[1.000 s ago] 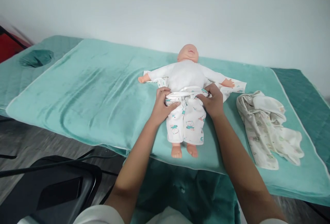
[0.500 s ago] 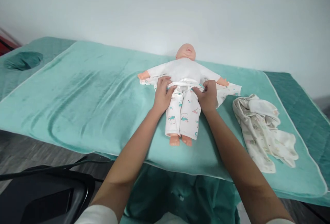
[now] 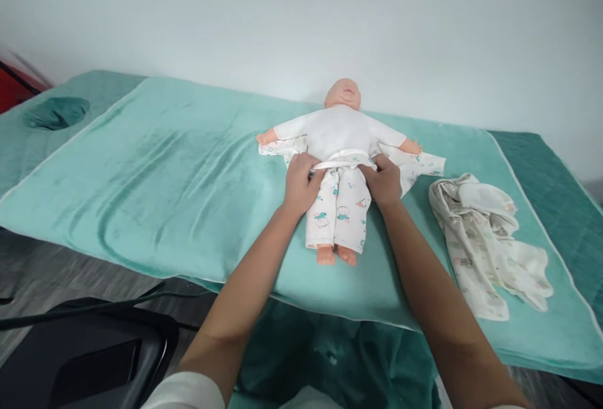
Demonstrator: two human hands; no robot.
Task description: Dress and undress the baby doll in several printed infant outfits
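Note:
A baby doll (image 3: 340, 129) with a white cloth body lies on its back, arms spread and feet toward me. Printed white pants (image 3: 343, 208) cover its legs, the waistband bunched around the hips. At the left side of that waistband, my left hand (image 3: 301, 184) is closed with the thumb on the fabric. My right hand (image 3: 384, 181) grips the waistband's other side, fingers curled around the edge. Beneath the doll's back and arms lies a matching printed top (image 3: 426, 163), spread out with its sleeves sideways.
A crumpled pale printed garment (image 3: 487, 242) lies right of the doll. The green padded bed (image 3: 188, 164) stands against a white wall (image 3: 282, 13) and has a face hole (image 3: 56, 112) at its left end. A black case-like object (image 3: 89, 359) is on the floor at lower left.
Both hands stay at the waistband, the left one slightly lower and its grip more closed. The pants' legs look straighter. The whole view has shifted slightly.

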